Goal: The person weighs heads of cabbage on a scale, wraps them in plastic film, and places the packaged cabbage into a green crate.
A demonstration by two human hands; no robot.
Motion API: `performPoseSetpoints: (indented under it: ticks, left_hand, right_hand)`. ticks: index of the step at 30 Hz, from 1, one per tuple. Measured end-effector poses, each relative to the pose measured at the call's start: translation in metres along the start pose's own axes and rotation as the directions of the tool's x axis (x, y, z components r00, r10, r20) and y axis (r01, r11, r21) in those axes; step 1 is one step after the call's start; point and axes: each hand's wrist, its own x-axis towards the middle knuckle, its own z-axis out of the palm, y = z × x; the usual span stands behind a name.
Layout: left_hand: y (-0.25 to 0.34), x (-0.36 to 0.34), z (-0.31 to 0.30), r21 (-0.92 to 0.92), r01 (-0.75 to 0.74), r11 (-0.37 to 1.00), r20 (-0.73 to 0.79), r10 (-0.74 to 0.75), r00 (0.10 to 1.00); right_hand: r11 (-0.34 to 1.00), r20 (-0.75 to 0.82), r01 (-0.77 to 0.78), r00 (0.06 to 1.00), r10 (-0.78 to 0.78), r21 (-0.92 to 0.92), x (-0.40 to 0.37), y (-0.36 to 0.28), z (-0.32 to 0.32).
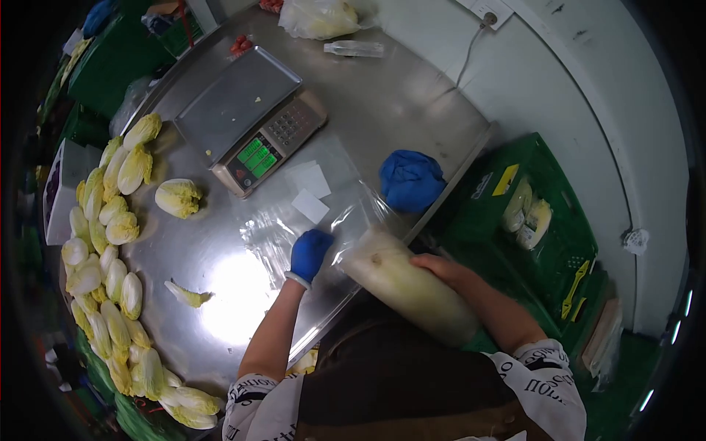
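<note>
**Head view — film drawn out over the worktop.** The left hand (309,253), in a blue glove, bears down on a sheet of clear film (276,235) spread across the steel worktop (397,103). Its fingers are bent, and whether they pinch the film or only press it cannot be told. The bare right hand (435,266) lies cupped over the roll (412,294), which rests tilted at the worktop's near edge, touching the film it feeds.

The step in hand appears to be laying out a length of film. The next move calls for keeping the sheet flat and taut while the roll is held still — slack would crease it.

Nearby are a scale (250,121), white slips (310,192) and a blue cloth (410,178). One cabbage (179,197) lies apart from the heap (110,228) along the left edge — a crate (548,242) stands to the right.
</note>
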Motion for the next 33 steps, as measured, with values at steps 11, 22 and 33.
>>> performPoseSetpoints:
  ticks: [11,22,33]
  left_hand:
    - [0.007,-0.01,0.061,-0.102,0.015,0.995,-0.073,-0.023,0.997]
    - [0.126,0.011,0.038,-0.217,-0.307,0.926,-0.248,0.252,0.935]
    - [0.139,-0.052,-0.016,-0.876,0.468,-0.119,0.473,-0.399,0.785]
  right_hand:
    - [0.993,0.066,-0.081,0.995,0.075,0.089,0.01,0.015,-0.013]
    - [0.997,-0.152,0.077,0.986,-0.073,0.021,0.039,0.0,0.016]
    - [0.878,-0.187,0.464,0.857,-0.479,-0.122,0.017,-0.027,0.092]
